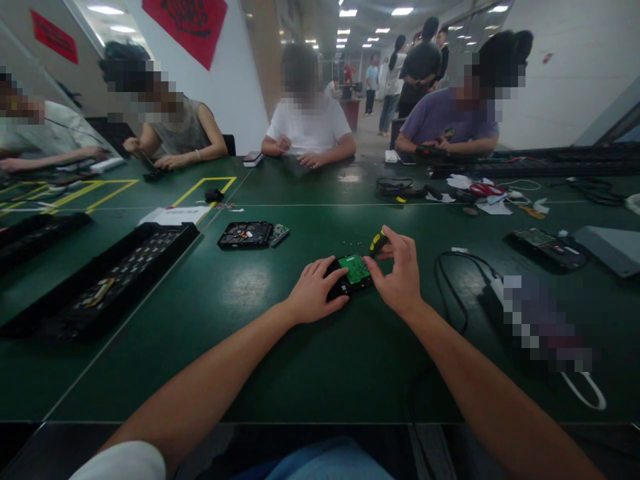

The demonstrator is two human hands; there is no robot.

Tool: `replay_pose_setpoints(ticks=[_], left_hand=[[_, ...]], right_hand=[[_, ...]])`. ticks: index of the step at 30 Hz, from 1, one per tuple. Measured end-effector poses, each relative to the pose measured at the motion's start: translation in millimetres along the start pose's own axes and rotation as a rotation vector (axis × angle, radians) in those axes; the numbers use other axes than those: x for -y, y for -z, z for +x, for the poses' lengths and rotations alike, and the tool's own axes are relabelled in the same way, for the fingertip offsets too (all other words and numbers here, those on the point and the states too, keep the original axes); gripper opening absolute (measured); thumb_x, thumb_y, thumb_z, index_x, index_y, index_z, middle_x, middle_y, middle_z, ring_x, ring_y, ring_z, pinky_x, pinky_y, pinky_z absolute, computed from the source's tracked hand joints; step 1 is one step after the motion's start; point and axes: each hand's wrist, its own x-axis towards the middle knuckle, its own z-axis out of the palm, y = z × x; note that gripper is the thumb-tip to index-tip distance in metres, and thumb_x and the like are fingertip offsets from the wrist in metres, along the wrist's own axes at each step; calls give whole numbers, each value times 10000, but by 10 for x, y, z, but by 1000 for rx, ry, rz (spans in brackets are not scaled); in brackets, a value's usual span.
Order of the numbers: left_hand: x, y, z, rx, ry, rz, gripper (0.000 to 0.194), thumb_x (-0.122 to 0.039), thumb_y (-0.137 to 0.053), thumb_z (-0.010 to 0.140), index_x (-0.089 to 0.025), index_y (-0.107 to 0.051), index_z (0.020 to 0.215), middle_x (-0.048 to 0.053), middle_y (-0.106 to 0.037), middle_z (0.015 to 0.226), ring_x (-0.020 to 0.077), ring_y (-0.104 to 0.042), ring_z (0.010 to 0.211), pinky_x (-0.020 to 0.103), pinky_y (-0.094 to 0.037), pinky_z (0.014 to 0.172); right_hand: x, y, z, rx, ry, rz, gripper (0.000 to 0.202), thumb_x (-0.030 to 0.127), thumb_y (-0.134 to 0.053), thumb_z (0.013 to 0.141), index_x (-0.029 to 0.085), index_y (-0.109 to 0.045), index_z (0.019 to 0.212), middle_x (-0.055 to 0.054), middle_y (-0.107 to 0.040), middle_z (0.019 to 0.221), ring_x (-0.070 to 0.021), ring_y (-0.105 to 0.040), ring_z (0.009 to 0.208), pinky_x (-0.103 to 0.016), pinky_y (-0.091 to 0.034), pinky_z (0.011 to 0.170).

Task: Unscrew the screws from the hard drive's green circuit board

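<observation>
Just in front of me on the table lies a black hard drive with a green circuit board on its upper face. My left hand grips the drive from its left side, fingers over the far edge and thumb at the near edge. A yellow and black screwdriver is between the fingers of my right hand, tilted over the board's right end. Its tip is hidden by my fingers. Tiny screws lie loose beyond the drive.
Left on the green table are another opened hard drive, a small board and a long black tray. To the right are a cable, another drive and a grey box. Several people sit opposite.
</observation>
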Motion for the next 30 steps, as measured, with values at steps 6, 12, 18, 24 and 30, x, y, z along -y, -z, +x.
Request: replay_pose_setpoints(ticks=[6, 12, 18, 24, 30], left_hand=[[-6, 6, 1, -1, 0, -9, 693, -538, -685, 954, -248, -526, 1562, 176, -356, 1694, 409, -371, 1543, 615, -343, 1243], [4, -6, 1, -13, -4, -10, 701, -530, -697, 945, -268, -515, 1570, 167, -365, 1689, 409, -380, 1535, 623, -351, 1234], [-1, 1, 5, -5, -6, 0, 693, -534, -687, 951, -245, -527, 1561, 183, -362, 1686, 410, -379, 1535, 618, -356, 1230], [8, -9, 4, -16, -9, -14, 702, -527, -702, 940, -262, -521, 1564, 168, -376, 1683, 405, -381, 1536, 617, -348, 1238], [12, -14, 1, -12, -4, -14, 711, -534, -701, 941, -268, -513, 1573, 168, -364, 1691, 411, -376, 1538, 620, -348, 1236]], right_hand=[[-1, -11, -10, 12, 23, 30, 763, 207, -668, 960, 355, -332, 1629, -124, -482, 1407, -239, -669, 1025, -496, -693, 876], [-6, -8, 2, -22, 13, 4, 689, 252, -718, 946, 373, -414, 1553, -100, -493, 1361, -235, -647, 994, -478, -698, 814], [18, -26, -2, -1, 24, 38, 753, 176, -653, 951, 348, -345, 1616, -126, -479, 1378, -250, -653, 1053, -477, -694, 837], [-3, -29, -9, -16, 25, 27, 780, 216, -706, 930, 361, -354, 1611, -124, -477, 1400, -270, -640, 1095, -488, -695, 834], [5, -13, -4, -11, 15, 9, 762, 198, -680, 947, 381, -363, 1615, -110, -487, 1368, -248, -651, 1042, -491, -696, 842]])
